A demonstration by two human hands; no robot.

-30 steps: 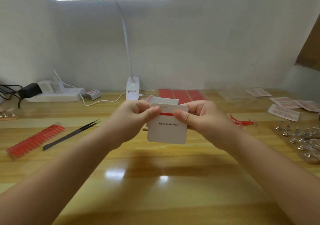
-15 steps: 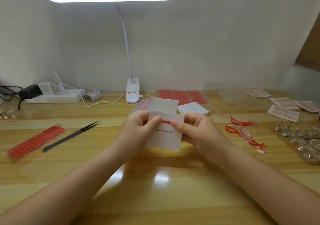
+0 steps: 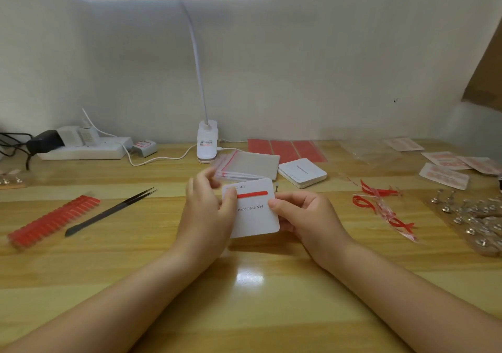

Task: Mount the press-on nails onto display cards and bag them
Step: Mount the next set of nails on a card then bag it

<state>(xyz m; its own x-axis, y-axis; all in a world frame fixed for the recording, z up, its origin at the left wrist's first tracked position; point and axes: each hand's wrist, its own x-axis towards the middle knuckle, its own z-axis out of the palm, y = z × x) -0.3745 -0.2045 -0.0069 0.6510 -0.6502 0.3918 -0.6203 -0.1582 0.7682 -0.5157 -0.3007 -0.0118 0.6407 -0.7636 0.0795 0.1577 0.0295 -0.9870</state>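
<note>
1. The white square paper display card (image 3: 254,211), printed "Handmade Nail", is held just above the wooden table (image 3: 244,312), tilted a little, between both hands.
2. The card's right edge is pinched by the right hand (image 3: 304,217), thumb on the printed face and the other fingers hidden behind it.
3. The left hand (image 3: 206,211) covers the card's left edge with its thumb at the left end of the red adhesive strip (image 3: 252,194); its upper fingers are blurred and loosely spread, so whether anything is pinched there cannot be told.
4. The step in hand is judged to be the preparing of the strip, probably the peeling of its backing, before nails are pressed on.
5. For a clean result, the card should be kept flat by the right-hand pinch while the strip is worked from the end under the left thumb, low and along its length, so that the paper is not creased.
6. The exposed adhesive should not be touched by the fingertips.
7. The row of red press-on nails (image 3: 51,221) and the black metal tweezers (image 3: 111,211) lie well to the left of the left hand, within reach for the next step.
8. The stack of clear red-edged bags (image 3: 250,164) lies just beyond the fingers, and the pile of spare white cards (image 3: 303,172) beyond the right hand.
</note>
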